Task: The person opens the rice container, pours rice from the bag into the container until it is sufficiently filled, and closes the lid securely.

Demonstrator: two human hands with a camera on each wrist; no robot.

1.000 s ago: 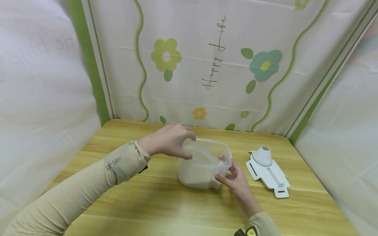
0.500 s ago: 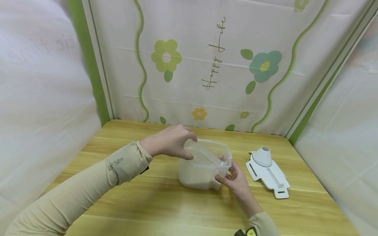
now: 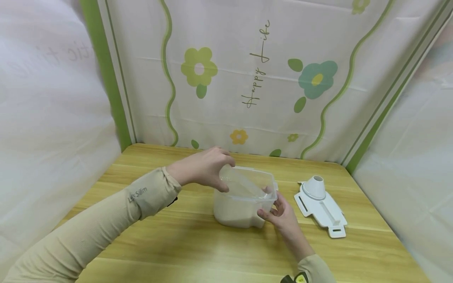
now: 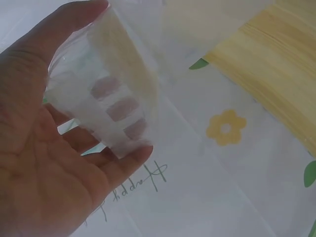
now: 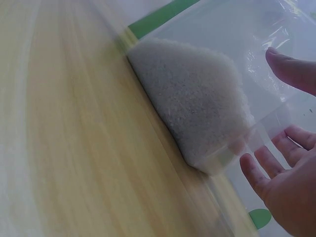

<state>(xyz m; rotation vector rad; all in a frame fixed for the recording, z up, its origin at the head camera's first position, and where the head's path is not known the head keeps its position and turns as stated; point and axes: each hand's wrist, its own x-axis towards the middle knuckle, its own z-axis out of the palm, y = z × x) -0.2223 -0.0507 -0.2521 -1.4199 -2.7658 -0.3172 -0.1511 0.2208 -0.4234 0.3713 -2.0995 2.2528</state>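
Observation:
My left hand (image 3: 206, 169) grips a clear, thin-walled plastic vessel (image 4: 111, 94) between thumb and fingers. The vessel lies tilted over the left side of an open translucent plastic box (image 3: 235, 210), its far end slanting down inside toward the right. White rice (image 5: 182, 89) fills the lower part of the box and shows through its wall in the right wrist view. At the box's right corner, just under the rim, my right hand (image 3: 283, 216) holds on, thumb on the near face and fingers round the side. The box stands on the wooden table.
Right of the box, a white lid (image 3: 329, 212) with a cone-shaped spout (image 3: 315, 188) lies on the wooden table (image 3: 170, 243). A flower-printed curtain (image 3: 141, 78) hangs along the back edge, with pale sheets at both sides.
Over the last half second my left hand shifts very slightly left and up with the vessel. My right hand and the box stay where they were.

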